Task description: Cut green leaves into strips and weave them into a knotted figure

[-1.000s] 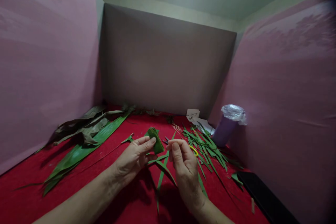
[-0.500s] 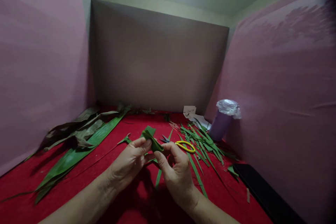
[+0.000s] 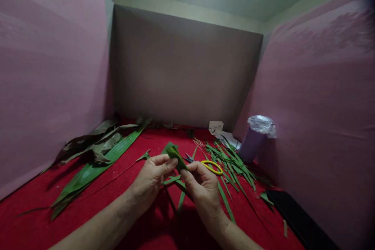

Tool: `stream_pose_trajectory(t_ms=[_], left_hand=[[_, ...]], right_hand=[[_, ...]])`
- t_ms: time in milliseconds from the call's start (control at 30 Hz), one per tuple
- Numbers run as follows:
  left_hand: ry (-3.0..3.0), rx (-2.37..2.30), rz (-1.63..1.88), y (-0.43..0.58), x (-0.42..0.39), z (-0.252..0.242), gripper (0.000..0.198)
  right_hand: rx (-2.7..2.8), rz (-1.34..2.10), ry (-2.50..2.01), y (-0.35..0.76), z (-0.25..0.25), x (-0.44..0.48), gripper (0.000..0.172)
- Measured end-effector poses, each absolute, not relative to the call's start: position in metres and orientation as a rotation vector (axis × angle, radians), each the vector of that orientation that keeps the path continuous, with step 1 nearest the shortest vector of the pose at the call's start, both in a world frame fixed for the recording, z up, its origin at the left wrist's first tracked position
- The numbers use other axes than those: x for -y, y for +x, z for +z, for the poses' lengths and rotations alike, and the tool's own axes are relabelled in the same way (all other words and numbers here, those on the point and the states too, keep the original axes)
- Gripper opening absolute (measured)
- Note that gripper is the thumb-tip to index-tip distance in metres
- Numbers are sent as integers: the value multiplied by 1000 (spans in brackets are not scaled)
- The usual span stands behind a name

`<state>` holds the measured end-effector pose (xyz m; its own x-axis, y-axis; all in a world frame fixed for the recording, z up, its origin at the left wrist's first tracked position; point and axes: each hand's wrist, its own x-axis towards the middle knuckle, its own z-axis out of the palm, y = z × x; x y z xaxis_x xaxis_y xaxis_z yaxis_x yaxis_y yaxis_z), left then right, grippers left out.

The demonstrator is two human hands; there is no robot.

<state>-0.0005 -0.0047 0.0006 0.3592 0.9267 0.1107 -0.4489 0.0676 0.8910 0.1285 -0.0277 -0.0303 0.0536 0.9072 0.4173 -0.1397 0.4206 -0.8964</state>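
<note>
Between my two hands is a folded piece of green leaf (image 3: 179,159), raised above the red cloth (image 3: 96,211). My left hand (image 3: 154,175) pinches its left side with the thumb on top. At its lower right end, my right hand (image 3: 203,189) grips the leaf between thumb and fingers. Scissors with yellow handles (image 3: 213,167) lie just beyond my right hand, partly hidden by it. Cut green strips (image 3: 175,181) show below and between the hands. Left of my left hand rests a small green leaf piece on a long stem (image 3: 143,156).
Long green leaves (image 3: 96,172) and dry, curled leaves (image 3: 102,140) lie at the left. A heap of leaf strips (image 3: 231,162) spreads at the right, near thin sticks (image 3: 199,141), white papers (image 3: 227,137) and a purple bin (image 3: 253,142) with a plastic liner. A black flat object (image 3: 299,218) lies at the right edge.
The folded leaf has turned in my hands and looks flatter, its open fold now pressed closer. Both hands still hold it. The whole view has shifted slightly.
</note>
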Motion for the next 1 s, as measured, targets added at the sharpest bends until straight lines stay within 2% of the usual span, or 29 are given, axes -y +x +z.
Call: stream_pose_trajectory(t_ms=[233, 567, 833, 1000], left_hand=[[1055, -591, 1112, 0, 5, -1, 15], [1043, -648, 1207, 1, 2, -3, 15], [1050, -693, 1114, 0, 1, -5, 20], [1095, -756, 1138, 2, 1, -6, 16]], right_hand=[[1188, 1065, -770, 128, -29, 26, 19], [1236, 1011, -822, 129, -30, 26, 19], [1186, 945, -875, 128, -26, 26, 20], [1226, 945, -898, 129, -27, 25, 20]])
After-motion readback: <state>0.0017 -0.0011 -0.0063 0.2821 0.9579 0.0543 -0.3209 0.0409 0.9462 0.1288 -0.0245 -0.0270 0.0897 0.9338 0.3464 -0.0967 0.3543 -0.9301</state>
